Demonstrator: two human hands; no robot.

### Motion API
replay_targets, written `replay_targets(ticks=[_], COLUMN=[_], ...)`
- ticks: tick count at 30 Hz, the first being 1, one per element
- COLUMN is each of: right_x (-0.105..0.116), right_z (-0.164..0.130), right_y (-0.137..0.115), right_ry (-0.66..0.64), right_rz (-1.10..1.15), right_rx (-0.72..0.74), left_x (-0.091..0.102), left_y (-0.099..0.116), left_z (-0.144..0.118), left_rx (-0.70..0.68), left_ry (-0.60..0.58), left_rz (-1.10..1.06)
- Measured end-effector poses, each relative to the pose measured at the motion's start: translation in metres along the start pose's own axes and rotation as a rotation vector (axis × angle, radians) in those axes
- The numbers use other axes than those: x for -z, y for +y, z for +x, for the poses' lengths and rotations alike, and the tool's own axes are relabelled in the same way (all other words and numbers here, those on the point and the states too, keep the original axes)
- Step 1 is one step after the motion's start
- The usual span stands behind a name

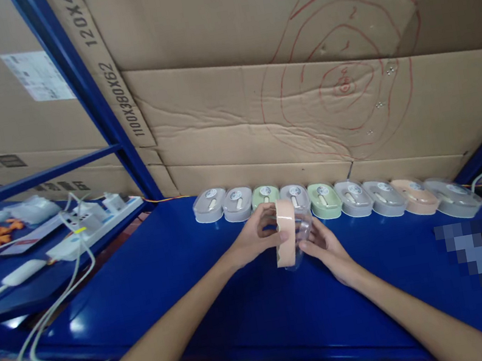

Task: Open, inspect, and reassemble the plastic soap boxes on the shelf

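Above the blue table, my left hand (254,237) is closed on the peach base (287,225) of a small plastic box, which is tilted up on its edge. My right hand (330,250) grips the clear plastic lid (304,235) against the base's right side. Whether lid and base are fully joined, I cannot tell. Behind my hands runs a row of similar lidded boxes with round labels: grey ones such as the leftmost box (210,205), a green box (324,201) and a peach box (416,197). The held box partly hides the boxes behind it.
The blue tabletop (145,270) reaches back to a cardboard wall (212,117) with red rings drawn on it. On the left, a blue frame post (87,89) rises near a white power strip (96,229) and loose white cables (54,310). A pixelated patch covers the right side.
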State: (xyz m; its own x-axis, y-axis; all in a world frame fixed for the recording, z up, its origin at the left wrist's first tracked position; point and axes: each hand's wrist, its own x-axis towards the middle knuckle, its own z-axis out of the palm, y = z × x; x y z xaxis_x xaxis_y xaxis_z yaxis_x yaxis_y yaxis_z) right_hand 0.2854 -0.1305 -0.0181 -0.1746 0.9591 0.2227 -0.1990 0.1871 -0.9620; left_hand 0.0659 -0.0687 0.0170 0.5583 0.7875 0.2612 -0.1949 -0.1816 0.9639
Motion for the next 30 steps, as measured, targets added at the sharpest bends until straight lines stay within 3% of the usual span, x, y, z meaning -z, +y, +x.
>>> replay_targets(ticks=[5,11,20,25,30], right_x=[0.011,0.029,0.031,0.032,0.027], right_z=[0.003,0.002,0.001,0.003,0.003], right_y=[-0.005,-0.026,-0.016,-0.014,-0.018], right_ry=[0.111,0.211,-0.004,-0.036,0.07], right_rz=[-0.091,-0.601,-1.109,-1.256,-1.079], right_rx=[0.035,0.283,0.376,0.376,0.428], left_x=[0.0,0.015,0.025,0.027,0.019], left_y=[0.006,0.006,0.004,0.004,0.003], left_z=[0.001,0.007,0.013,0.013,0.009], left_rx=[-0.01,-0.088,-0.113,-0.109,-0.075], left_ry=[0.143,0.315,0.495,0.48,0.316], left_rz=[-0.027,-0.07,-0.098,-0.117,-0.156])
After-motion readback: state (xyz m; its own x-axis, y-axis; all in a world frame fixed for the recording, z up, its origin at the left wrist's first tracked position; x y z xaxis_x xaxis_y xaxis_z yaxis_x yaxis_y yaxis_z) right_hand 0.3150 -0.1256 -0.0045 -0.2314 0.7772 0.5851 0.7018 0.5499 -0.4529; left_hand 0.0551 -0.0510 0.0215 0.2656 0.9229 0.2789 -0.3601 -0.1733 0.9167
